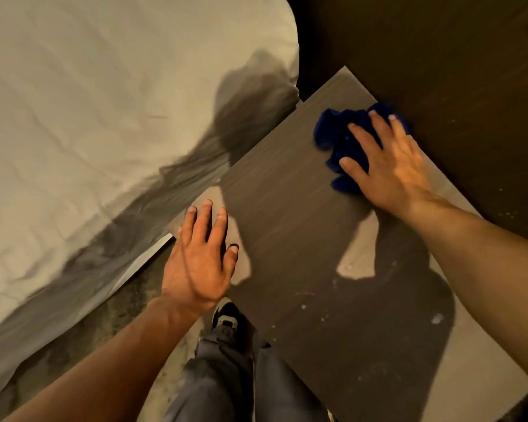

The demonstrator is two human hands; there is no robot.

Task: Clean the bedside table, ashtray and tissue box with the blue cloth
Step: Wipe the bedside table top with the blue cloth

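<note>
The bedside table has a grey-brown wood-grain top that runs from the upper middle to the lower right. My right hand lies flat on the crumpled blue cloth and presses it onto the table's far corner, close to the dark wall. My left hand rests with spread fingers on the table's near left edge and holds nothing. Pale specks and dust marks dot the near part of the top. No ashtray or tissue box is in view.
A bed with a white sheet fills the left side, close against the table. A dark wood wall stands behind the table. My legs in grey trousers and a dark shoe stand on the floor below the table's near edge.
</note>
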